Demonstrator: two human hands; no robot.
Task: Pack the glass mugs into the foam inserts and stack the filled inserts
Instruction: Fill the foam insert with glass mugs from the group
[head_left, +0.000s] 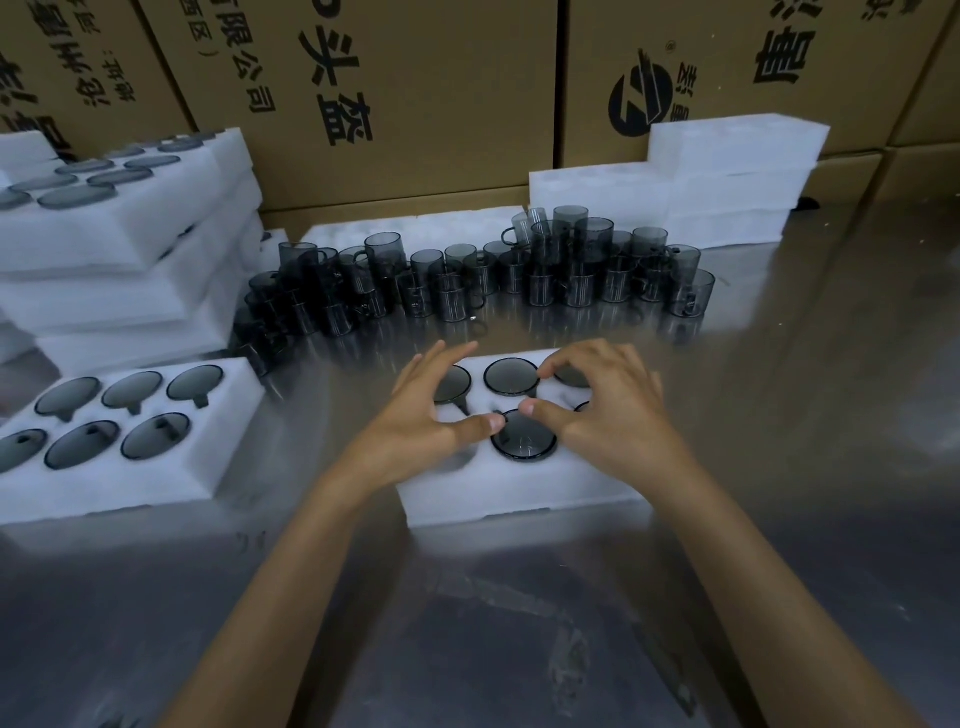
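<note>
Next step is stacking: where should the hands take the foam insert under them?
Grip the insert by its two short ends, one hand from each side. It is a long flat block with mugs seated in its top, so end grips likely keep it level.
</note>
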